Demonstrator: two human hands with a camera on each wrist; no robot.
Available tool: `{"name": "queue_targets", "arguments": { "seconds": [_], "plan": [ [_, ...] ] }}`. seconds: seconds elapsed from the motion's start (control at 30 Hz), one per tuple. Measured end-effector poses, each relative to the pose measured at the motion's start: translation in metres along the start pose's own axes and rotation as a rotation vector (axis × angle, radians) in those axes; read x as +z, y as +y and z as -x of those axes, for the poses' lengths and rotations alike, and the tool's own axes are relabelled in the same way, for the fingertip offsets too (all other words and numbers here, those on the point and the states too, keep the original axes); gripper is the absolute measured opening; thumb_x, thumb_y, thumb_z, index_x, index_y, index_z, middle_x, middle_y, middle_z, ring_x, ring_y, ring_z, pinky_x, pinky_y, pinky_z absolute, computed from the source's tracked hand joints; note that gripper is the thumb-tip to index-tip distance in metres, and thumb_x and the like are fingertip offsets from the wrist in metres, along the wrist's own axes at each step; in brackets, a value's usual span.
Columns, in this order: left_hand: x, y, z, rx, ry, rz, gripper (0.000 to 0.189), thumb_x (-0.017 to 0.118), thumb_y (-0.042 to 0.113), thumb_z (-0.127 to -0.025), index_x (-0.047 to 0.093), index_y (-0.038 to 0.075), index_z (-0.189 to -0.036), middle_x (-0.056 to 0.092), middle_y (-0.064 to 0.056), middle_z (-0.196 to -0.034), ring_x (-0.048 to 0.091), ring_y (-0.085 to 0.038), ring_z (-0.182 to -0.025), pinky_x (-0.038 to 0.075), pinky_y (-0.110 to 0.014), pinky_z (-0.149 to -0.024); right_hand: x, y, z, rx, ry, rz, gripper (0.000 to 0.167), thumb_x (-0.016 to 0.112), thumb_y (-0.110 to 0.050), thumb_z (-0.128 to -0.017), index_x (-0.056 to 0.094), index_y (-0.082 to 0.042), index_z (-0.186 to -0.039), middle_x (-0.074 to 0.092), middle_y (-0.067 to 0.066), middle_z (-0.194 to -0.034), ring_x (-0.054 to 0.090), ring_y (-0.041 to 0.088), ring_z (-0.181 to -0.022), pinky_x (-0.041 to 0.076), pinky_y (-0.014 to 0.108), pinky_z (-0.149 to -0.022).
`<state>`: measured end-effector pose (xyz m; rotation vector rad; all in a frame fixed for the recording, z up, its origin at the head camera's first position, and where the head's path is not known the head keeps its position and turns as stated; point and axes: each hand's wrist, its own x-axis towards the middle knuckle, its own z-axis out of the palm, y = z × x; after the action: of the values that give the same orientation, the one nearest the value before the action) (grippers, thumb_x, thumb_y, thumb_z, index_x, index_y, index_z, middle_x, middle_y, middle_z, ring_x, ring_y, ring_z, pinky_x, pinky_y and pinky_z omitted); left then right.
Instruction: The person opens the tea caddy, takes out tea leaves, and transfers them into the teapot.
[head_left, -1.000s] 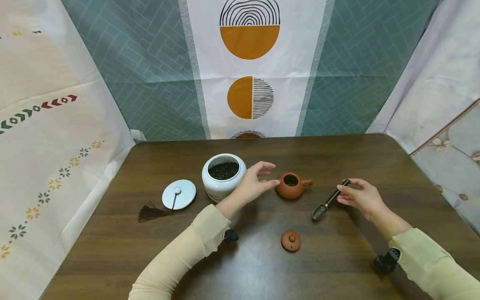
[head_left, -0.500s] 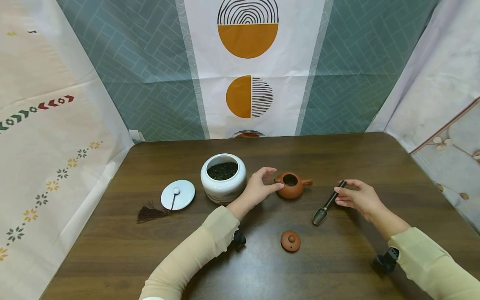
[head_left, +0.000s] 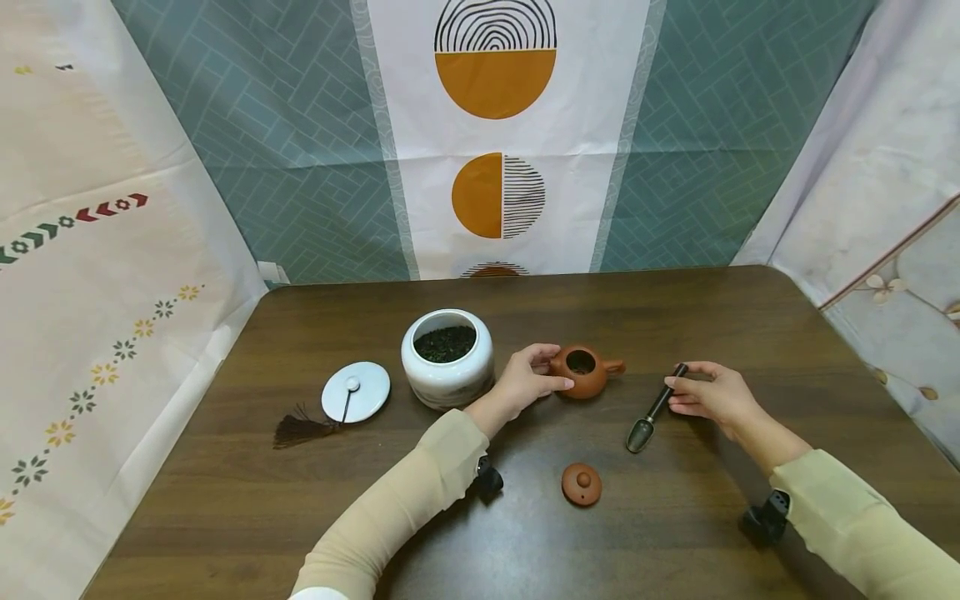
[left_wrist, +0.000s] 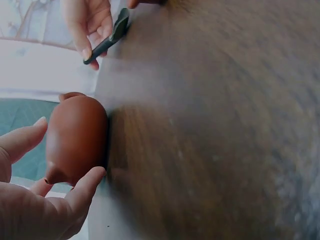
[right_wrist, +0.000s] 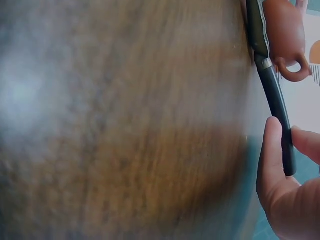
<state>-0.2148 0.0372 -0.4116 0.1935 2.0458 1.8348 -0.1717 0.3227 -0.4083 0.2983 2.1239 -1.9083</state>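
Observation:
A brown clay teapot [head_left: 585, 377] stands uncovered on the table, its handle pointing right. At its spout end, my left hand [head_left: 527, 379] reaches around with thumb and fingers spread to either side. The left wrist view has these fingertips right beside the teapot [left_wrist: 77, 137]; firm contact cannot be told. My right hand [head_left: 716, 393] pinches the black handle of a small tea scoop [head_left: 651, 418] between thumb and fingers. The scoop's bowl points down toward the front. In the right wrist view the scoop [right_wrist: 274, 90] crosses in front of the teapot [right_wrist: 285, 30].
A white jar [head_left: 447, 375] of dark tea leaves [head_left: 444, 342] sits left of the teapot. Its white lid [head_left: 357, 392] with a brown tassel [head_left: 303, 427] lies farther left. The teapot's clay lid [head_left: 581, 483] rests in front on the wooden table [head_left: 225, 500].
My left hand has moved right and slightly forward, from beside the jar to around the teapot's spout end. The right hand and scoop have shifted slightly left.

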Motion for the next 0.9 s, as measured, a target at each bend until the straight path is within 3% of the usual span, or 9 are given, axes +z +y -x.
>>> {"name": "queue_targets", "arguments": {
  "seconds": [0.27,0.63,0.9],
  "plan": [
    [0.0026,-0.0033,-0.0043,-0.01,-0.009,0.059,0.058,0.07,-0.007,-0.08,0.051,0.001,-0.134,0.052,-0.02,-0.131,0.053,-0.032,-0.12,0.053,-0.041,-0.088,-0.0014,0.0002,-0.005,0.047,-0.01,0.057,0.063,0.058,-0.006,-0.093,0.02,0.018,-0.137,0.067,-0.008,-0.079,0.068,0.009,-0.068,0.057,0.026,-0.069],
    [0.0043,-0.0035,-0.0062,-0.026,0.011,0.073,0.057,0.07,-0.008,-0.08,0.051,0.001,-0.133,0.053,-0.021,-0.129,0.054,-0.032,-0.119,0.054,-0.04,-0.087,0.0011,0.0013,-0.0095,0.041,0.017,0.167,0.063,0.059,-0.006,-0.093,0.021,0.019,-0.137,0.065,0.0,-0.08,0.067,0.009,-0.065,0.058,0.027,-0.066],
    [0.0028,-0.0033,-0.0074,-0.036,-0.002,0.075,0.057,0.07,-0.007,-0.08,0.051,0.003,-0.134,0.053,-0.019,-0.13,0.055,-0.03,-0.119,0.053,-0.039,-0.088,0.005,-0.0062,-0.0019,-0.044,0.091,0.439,0.058,0.062,-0.014,-0.092,0.035,0.017,-0.133,0.064,0.026,-0.1,0.069,0.015,-0.069,0.058,0.029,-0.065]
  ]
}}
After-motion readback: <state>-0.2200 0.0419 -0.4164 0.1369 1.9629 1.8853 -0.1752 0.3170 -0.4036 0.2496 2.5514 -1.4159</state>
